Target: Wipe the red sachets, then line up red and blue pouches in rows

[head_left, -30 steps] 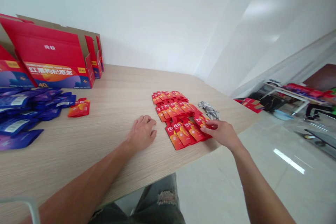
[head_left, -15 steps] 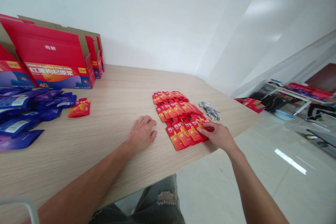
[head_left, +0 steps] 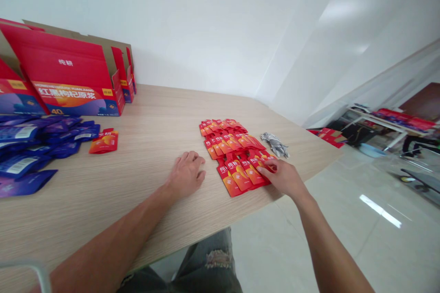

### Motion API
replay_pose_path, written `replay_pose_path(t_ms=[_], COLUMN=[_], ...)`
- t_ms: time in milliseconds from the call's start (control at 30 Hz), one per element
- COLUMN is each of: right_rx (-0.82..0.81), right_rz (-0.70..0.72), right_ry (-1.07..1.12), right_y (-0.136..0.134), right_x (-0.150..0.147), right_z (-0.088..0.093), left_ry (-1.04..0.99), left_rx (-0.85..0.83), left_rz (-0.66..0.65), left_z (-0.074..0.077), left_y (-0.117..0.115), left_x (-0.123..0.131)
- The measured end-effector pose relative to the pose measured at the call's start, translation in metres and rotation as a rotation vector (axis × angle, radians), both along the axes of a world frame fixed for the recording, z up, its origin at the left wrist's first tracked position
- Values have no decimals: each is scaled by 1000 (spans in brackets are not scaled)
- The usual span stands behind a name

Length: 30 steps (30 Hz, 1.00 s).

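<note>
Flat on the table lies my left hand (head_left: 185, 174), open, palm down and with nothing in it, to the left of the pouches. Red-and-orange drink pouches (head_left: 237, 176) are laid overlapping in three rows. My right hand (head_left: 283, 176) rests on the right end of the nearest row, its thumb and fingertips touching the pouches there. Thumb and index finger are apart; the other fingers are partly hidden behind the hand. One separate red pouch (head_left: 104, 141) lies far to the left, beside a heap of blue-purple pouches (head_left: 44, 142).
Open red cartons (head_left: 68, 68) stand at the back left against the wall. A crumpled grey-striped cloth (head_left: 275, 144) lies right of the rows, near the edge of the wooden table (head_left: 165, 114). Across the tiled floor, another table (head_left: 388, 123) holds red items.
My right hand has shifted slightly left along the nearest row of pouches. My left hand and the pouches look unmoved.
</note>
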State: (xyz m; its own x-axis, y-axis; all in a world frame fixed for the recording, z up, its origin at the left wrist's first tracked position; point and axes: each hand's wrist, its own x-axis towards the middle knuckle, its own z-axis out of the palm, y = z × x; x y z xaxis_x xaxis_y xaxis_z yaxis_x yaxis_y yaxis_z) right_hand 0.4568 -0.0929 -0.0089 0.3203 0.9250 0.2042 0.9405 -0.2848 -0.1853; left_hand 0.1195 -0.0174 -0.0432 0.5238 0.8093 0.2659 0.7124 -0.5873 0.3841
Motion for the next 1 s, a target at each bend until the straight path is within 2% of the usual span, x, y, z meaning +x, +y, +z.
replay_pose_path(t_ms=[100, 200, 267, 333, 400, 500, 533, 600, 700, 833, 1000], right_rx=[59, 182, 211, 158, 59, -128, -192, -273, -235, -189, -196], right_rz=[26, 180, 344, 525, 691, 911, 950, 936, 816, 709, 848], right_ry=[-61, -37, 12, 53, 100, 151, 157, 174, 222, 195, 83], right_y=[5, 20, 35, 52, 72, 109, 122, 146, 169, 178, 184], right_x=[-16, -59, -104, -158, -216, -302, -328, -376, -429, -462, -455], right_z=[6, 22, 34, 43, 48, 46, 44, 39, 32, 24, 22], left_ry=[9, 29, 44, 65, 89, 100, 112, 155, 207, 144, 125], left_rx=[8, 20, 36, 50, 46, 31, 34, 41, 42, 74, 66], left_rz=[4, 25, 27, 17, -5, -58, -69, -68, -48, -90, -94], left_z=[0, 0, -1, -3, -5, -5, -4, -3, -6, -16, -18], left_y=[0, -1, -3, -5, -5, -4, -3, 0, 6, 11, 15], left_x=[1, 4, 5, 6, 6, 4, 3, 2, 1, -1, 0])
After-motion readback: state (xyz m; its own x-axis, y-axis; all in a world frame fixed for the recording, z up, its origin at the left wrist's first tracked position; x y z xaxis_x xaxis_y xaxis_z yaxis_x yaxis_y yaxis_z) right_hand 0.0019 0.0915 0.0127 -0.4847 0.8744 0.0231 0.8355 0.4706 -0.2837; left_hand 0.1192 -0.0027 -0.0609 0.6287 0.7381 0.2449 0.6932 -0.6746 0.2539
